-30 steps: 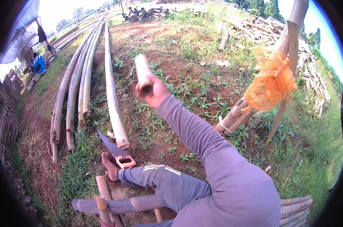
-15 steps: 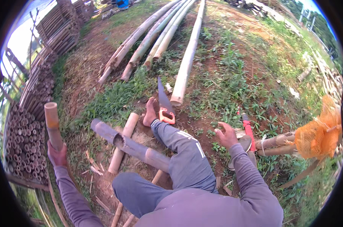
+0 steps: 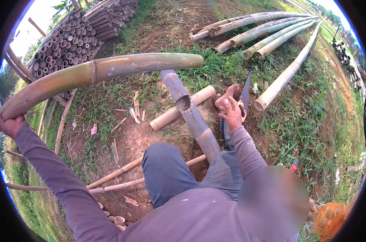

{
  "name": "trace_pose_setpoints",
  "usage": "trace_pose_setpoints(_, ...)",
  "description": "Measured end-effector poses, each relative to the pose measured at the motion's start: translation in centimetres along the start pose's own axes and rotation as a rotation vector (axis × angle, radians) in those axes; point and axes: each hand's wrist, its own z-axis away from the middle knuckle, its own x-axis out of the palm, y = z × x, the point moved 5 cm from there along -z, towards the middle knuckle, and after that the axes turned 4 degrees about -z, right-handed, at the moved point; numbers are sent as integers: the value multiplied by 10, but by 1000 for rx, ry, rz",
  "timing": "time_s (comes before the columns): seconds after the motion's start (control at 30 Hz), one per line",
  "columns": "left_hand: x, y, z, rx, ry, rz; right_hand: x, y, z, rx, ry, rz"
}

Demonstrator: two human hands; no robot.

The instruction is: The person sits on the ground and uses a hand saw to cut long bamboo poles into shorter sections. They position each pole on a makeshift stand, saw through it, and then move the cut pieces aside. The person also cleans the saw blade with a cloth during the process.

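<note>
My left hand (image 3: 14,126) is closed around the near end of a thick bamboo piece (image 3: 122,69), raised at the left and reaching across the view to the right. In front of my right shin, my right hand (image 3: 232,115) is held up with its fingers stretched and nothing in them. Close behind it are my bare foot and a handsaw (image 3: 245,94) with a dark blade and an orange handle. A greyish bamboo length (image 3: 197,123) with a notch cut in it lies over a shorter pale bamboo piece (image 3: 163,119), its near end by my right leg.
Long bamboo poles (image 3: 267,36) lie on the ground ahead to the right, with a single pole (image 3: 290,80) apart from them. A stack of cut bamboo (image 3: 66,44) stands far left. Thin sticks (image 3: 118,173) cross beside my knee. An orange net bag (image 3: 330,222) is at the lower right.
My view has turned left. The bamboo in my left hand has swung from upright to lying across the view. My right hand has moved from beside the red tool to near my foot.
</note>
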Motion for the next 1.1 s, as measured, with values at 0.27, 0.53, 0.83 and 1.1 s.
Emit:
trace_pose_setpoints(0.27, -121, -322, 329, -768, 774, 24, 8, -1, -103, 112, 70, -408)
trace_pose_setpoints(0.53, -229, -450, 529, -1140, 909, -150, 28, 73, -163, 364, 129, -174)
trace_pose_setpoints(0.83, -53, -294, 634, -452, -1202, -1260, 144, 115, 5, -784, -634, 1101)
trace_pose_setpoints(1.1, -75, -316, 699, -599, -1548, -1315, 27, 288, 126, -557, -1040, 1345)
